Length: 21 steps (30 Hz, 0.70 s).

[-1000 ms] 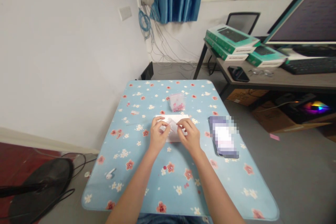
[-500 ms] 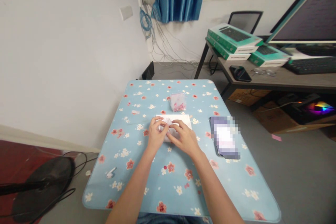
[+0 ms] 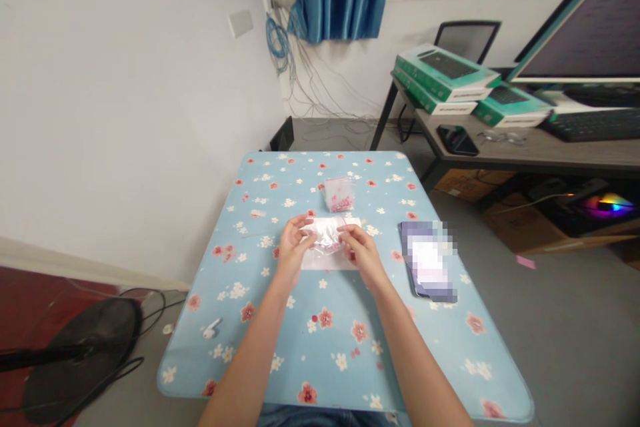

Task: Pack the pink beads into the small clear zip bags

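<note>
Between my two hands is a clear plastic bag (image 3: 327, 233), shiny and spread out sideways. My left hand (image 3: 294, 245) pinches its left side, and my right hand (image 3: 363, 250) pinches the right side. What the bag contains is too small to make out. Under it lies a white sheet (image 3: 325, 263), flat on the flowered tablecloth. Just beyond the sheet rests another small clear bag (image 3: 340, 195) with pink pieces gathered at its bottom.
A phone (image 3: 430, 260) lies at the table's right side, its screen blurred out. One white earbud (image 3: 211, 328) is near the left front. The blue flowered table (image 3: 345, 320) stands against the wall. A desk with green keyboard boxes (image 3: 445, 73) is at the back right.
My hands have moved apart, from close together over the sheet to either side of it. The clear bag is now stretched out between them.
</note>
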Each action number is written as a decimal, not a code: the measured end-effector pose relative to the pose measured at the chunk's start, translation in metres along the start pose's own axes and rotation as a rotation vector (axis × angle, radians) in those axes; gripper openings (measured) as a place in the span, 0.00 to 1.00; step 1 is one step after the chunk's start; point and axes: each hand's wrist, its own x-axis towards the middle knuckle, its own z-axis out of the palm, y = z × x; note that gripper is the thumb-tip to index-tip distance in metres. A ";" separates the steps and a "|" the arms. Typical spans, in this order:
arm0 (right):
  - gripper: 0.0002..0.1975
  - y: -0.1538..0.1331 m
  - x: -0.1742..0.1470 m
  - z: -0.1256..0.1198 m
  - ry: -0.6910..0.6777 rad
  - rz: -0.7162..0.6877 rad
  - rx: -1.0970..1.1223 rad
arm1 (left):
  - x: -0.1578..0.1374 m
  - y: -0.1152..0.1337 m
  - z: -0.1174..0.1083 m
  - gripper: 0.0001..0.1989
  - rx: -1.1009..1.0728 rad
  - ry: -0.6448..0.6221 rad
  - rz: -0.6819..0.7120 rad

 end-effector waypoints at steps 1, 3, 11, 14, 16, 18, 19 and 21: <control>0.11 -0.002 0.000 0.000 -0.006 0.075 0.062 | 0.000 0.002 0.000 0.22 -0.036 -0.004 -0.013; 0.15 -0.004 -0.002 -0.001 -0.045 0.172 0.143 | 0.000 0.005 0.001 0.24 -0.081 -0.024 -0.043; 0.15 -0.001 -0.003 0.007 -0.091 0.220 0.292 | -0.002 0.011 0.002 0.24 -0.115 -0.034 -0.067; 0.18 0.003 -0.001 0.011 0.025 0.188 0.415 | -0.002 0.008 0.002 0.24 -0.075 -0.034 -0.037; 0.18 0.004 0.001 0.012 0.082 0.169 0.480 | -0.003 0.006 0.003 0.22 -0.054 -0.042 -0.011; 0.18 0.006 0.002 0.012 0.091 0.156 0.509 | -0.004 0.006 0.006 0.18 -0.042 -0.050 0.015; 0.17 0.006 0.003 0.012 0.080 0.155 0.514 | -0.005 0.006 0.007 0.16 -0.044 -0.053 0.026; 0.17 0.007 0.003 0.012 0.050 0.174 0.520 | -0.007 0.008 0.008 0.13 -0.069 -0.059 0.043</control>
